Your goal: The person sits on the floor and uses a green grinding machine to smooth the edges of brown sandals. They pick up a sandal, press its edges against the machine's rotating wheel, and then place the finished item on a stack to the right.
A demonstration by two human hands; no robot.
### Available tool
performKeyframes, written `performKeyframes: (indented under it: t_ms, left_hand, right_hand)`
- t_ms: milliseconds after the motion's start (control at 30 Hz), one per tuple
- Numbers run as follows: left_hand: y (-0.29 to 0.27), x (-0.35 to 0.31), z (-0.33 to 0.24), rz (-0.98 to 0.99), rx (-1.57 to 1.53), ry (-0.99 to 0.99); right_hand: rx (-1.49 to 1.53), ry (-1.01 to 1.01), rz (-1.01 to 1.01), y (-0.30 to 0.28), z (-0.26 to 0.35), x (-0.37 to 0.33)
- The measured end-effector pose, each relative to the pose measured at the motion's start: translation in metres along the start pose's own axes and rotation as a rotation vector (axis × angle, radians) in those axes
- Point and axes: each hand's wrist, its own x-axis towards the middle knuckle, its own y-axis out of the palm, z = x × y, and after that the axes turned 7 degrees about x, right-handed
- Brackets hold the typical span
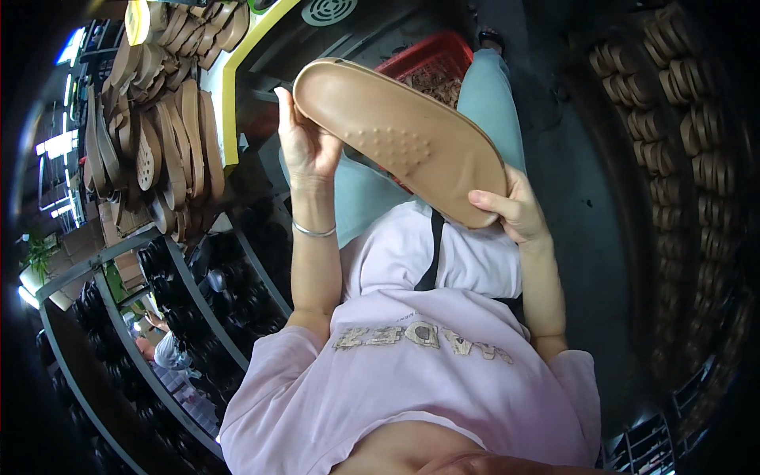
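Note:
In front of my body I hold a tan shoe sole (372, 119) tilted from upper left to lower right, its smooth upper face toward me. A patch of small raised bumps shows near its middle. At its lower right end my right hand (518, 207) grips it, thumb on the upper face and fingers mostly behind. My left hand (310, 146) is closed at the upper left end, thumb up beside the edge and fingertips partly hidden behind the sole.
Beyond my legs a red crate (431, 62) holds tan scraps. Many loose tan soles (170, 150) are heaped at left beside a yellow-edged machine (229, 87). Metal racks (186, 293) with black items stand at lower left, a person (169, 348) behind them. Rows of tan soles (701, 127) line the right.

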Motion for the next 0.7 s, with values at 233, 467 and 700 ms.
performKeyframes:
  t_ms: [233, 467, 700]
  left_hand:
    - [0.027, -0.008, 0.018, -0.030, 0.291, 0.100]
    - [0.046, 0.014, -0.005, -0.057, 0.503, 0.249]
    - [0.054, 0.077, -0.054, -0.162, 1.058, 0.512]
  right_hand:
    - [0.000, -0.019, 0.023, 0.004, -0.017, 0.004]
    - [-0.098, 0.199, 0.094, 0.022, -0.022, 0.046]
    - [-0.034, 0.211, 0.093, 0.067, -0.022, 0.103]
